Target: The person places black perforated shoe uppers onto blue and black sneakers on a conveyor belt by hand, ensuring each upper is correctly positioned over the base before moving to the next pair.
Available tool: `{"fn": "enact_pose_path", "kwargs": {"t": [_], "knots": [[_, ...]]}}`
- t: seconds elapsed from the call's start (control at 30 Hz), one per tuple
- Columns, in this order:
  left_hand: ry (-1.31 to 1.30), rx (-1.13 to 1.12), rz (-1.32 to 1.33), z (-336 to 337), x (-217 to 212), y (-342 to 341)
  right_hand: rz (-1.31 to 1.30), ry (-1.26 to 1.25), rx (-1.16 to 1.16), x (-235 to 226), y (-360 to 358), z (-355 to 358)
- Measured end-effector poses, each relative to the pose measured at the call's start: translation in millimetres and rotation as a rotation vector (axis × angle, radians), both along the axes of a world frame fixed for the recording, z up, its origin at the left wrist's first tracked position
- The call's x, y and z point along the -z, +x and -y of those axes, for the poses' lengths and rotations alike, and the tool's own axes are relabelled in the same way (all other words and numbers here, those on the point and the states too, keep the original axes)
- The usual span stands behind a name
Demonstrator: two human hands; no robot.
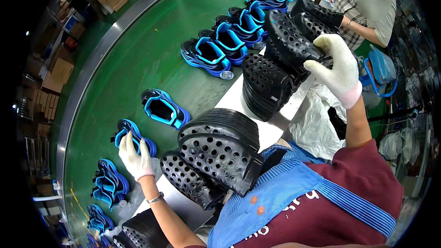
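Green counter [151, 59], curved metal rim [113, 31] far left. Blue-black shoe [139, 132], on counter at left: long axis far left to near right, bright blue collar; gloved left hand [136, 158] over it, fingers slightly parted, grip cannot be told. Black perforated block [288, 32], far right: rounded end pointing far left, round holes; gloved right hand [339, 66], fingers closed on its right end.

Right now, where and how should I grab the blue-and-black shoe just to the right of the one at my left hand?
Probably pinch the near end of its light blue collar with your left hand, coming from above. The shoe sits upright on the green surface, open at the top, with that end toward you.
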State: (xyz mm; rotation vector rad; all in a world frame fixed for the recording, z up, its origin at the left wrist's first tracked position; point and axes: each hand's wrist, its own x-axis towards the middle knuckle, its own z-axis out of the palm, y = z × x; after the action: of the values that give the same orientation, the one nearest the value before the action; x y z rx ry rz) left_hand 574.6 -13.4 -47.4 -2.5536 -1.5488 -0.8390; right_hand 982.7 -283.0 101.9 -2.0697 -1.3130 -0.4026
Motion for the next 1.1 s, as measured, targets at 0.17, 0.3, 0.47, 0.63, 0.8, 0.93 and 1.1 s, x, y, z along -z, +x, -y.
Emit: {"fn": "enact_pose_path", "kwargs": {"t": [0.17,0.3,0.47,0.63,0.8,0.93,1.1], "knots": [[-0.59,0.222,0.484,0,-35,33,0.063,-0.018,-0.45,-38,-34,-48],[-1.012,0.649,0.952,19,-90,44,0.088,-0.047,-0.793,-57,-87,-107],[-1.133,0.866,1.342,25,-93,53,0.043,-0.135,-1.057,-38,-144,-172],[-1.036,0.733,1.624,26,-74,23,0.077,-0.247,-1.111,-21,-187,-208],[-1.004,0.631,1.751,8,-35,11,0.148,-0.635,-1.001,-17,-195,-228],[-1.052,0.724,1.705,-6,-10,8,0.183,-0.621,-1.02,-10,-198,-237],[-1.177,0.374,0.986,-13,-14,19,0.19,-0.721,-0.958,10,-170,-249]]}}
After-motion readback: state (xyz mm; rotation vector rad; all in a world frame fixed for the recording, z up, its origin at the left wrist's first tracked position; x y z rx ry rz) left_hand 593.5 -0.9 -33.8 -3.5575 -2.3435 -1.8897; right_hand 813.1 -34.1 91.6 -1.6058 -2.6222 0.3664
